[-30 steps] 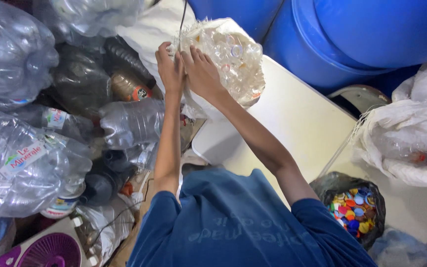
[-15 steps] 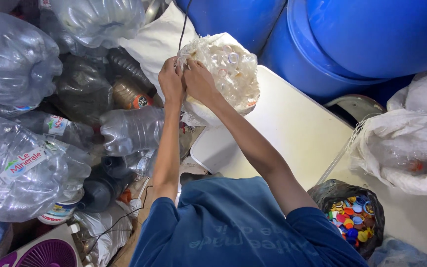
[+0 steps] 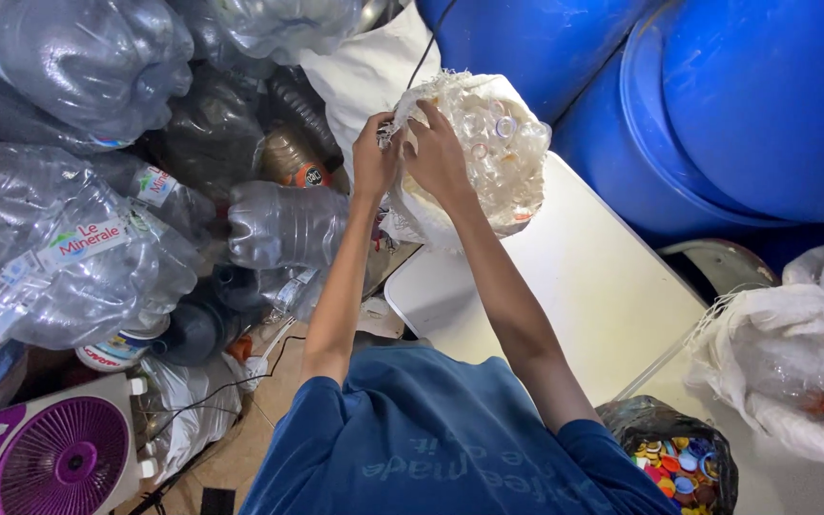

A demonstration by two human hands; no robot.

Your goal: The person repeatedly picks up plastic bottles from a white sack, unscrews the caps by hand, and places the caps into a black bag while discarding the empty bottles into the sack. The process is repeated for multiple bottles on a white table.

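left hand [image 3: 374,157] and right hand [image 3: 438,153] side by side, fingers pinched on the gathered mouth of a white mesh sack [image 3: 488,153] of clear plastic pieces, sack resting on the white surface [image 3: 574,286] just beyond the hands, blue drums [image 3: 717,105] behind, crushed bottles [image 3: 78,248] to the left
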